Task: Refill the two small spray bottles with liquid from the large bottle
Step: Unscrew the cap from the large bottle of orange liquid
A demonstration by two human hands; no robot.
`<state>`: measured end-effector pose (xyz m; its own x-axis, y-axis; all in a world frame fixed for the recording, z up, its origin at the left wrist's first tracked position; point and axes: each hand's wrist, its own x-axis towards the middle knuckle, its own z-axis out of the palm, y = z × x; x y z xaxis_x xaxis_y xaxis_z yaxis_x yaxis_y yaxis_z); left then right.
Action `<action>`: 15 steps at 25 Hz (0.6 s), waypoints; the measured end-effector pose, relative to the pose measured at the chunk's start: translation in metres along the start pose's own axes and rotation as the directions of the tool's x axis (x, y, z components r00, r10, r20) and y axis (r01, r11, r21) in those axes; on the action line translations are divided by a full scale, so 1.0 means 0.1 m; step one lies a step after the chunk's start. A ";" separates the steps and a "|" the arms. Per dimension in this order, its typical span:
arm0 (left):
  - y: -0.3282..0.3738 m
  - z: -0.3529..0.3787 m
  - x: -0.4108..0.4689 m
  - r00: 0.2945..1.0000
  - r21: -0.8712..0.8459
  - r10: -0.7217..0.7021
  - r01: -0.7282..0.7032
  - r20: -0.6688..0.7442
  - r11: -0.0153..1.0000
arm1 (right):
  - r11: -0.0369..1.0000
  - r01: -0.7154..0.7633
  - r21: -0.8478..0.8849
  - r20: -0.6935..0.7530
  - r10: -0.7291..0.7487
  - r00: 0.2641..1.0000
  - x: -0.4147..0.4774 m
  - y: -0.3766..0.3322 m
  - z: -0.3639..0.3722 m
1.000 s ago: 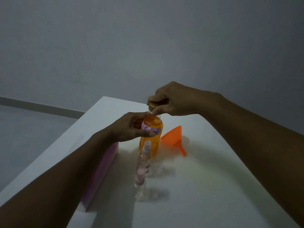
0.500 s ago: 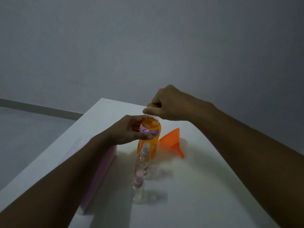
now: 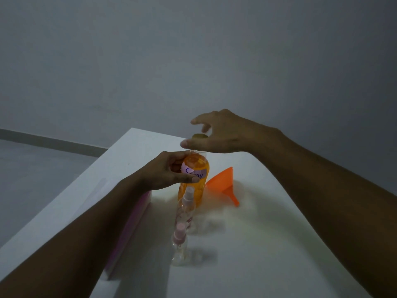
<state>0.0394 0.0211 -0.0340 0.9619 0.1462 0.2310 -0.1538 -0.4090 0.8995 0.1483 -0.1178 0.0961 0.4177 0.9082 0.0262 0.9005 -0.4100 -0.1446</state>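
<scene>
A large bottle (image 3: pixel 198 163) of orange liquid with a handwritten label stands upright on the white table (image 3: pixel 268 261). My left hand (image 3: pixel 169 172) is wrapped around its upper body. Its gold cap (image 3: pixel 200 136) sits on the neck. My right hand (image 3: pixel 223 135) hovers over the cap with fingers spread, the thumb lying by the cap's lower edge and the index finger lifted. Two small clear spray bottles with pink tops stand in front of the large one, the taller (image 3: pixel 186 208) behind the shorter (image 3: pixel 179 247).
An orange funnel (image 3: pixel 223 184) lies on its side to the right of the large bottle. A pink box (image 3: pixel 129 231) lies along the table's left edge under my left forearm. A grey wall is behind the table, with the floor to the left.
My right hand has gone from a closed grip on the cap to spread fingers, so the cap shows. My left hand keeps hold of the bottle.
</scene>
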 end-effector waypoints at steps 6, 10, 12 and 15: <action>0.01 -0.01 0.00 1.000 0.008 -0.012 0.012 0.007 1.000 | 0.990 0.139 -0.014 0.021 -0.139 0.990 -0.04 0.02 0.01; 0.02 0.00 0.00 1.000 0.005 -0.022 0.022 0.018 1.000 | 0.954 0.175 0.245 -0.189 -0.130 0.973 -0.20 0.14 -0.06; 0.03 0.00 -0.01 0.999 -0.020 -0.025 0.026 0.022 0.999 | 0.912 0.174 0.372 -0.328 -0.047 0.943 -0.37 0.23 0.00; 0.02 -0.01 -0.04 0.999 -0.081 -0.044 0.045 0.018 0.996 | 0.836 0.105 0.538 -0.408 0.149 0.901 -0.71 0.38 0.34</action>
<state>0.0349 0.0203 -0.0327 0.9716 0.1478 0.1848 -0.1282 -0.3276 0.9361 0.1490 -0.1953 0.0549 0.5596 0.7228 0.4055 0.7323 -0.2021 -0.6504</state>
